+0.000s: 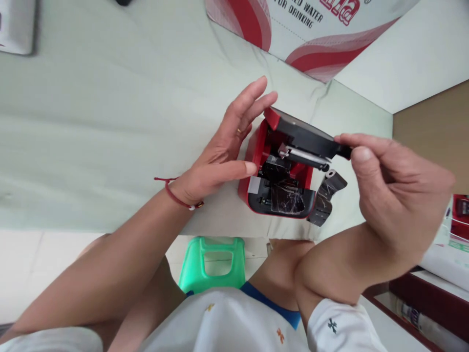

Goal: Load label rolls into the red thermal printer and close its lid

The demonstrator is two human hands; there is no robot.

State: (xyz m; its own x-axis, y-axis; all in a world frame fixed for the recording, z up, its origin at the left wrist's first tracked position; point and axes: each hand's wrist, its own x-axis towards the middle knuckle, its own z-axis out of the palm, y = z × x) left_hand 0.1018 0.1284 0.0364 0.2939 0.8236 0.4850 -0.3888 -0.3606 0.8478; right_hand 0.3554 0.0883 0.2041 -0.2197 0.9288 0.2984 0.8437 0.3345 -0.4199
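Note:
A red and black label printer [254, 146] sits on the cloth-covered table, its lid [304, 134] raised. Inside, a roller bar shows under the lid, and a dark, shiny film or strip [287, 198] lies across the front. My right hand [395, 181] pinches the lid's right end between thumb and fingers. At the printer's left side, my left hand [234, 132] is spread open, its thumb by the red rim and its fingertips by the lid's left corner. A curled strip of dark labels [324, 198] rests against the printer's right side.
A carton [304, 29] with red and white print stands at the back. The pale green cloth [110, 122] covers the table. Below its front edge is a green plastic stool [212, 264]. Shelves with packages [421, 313] are at the lower right.

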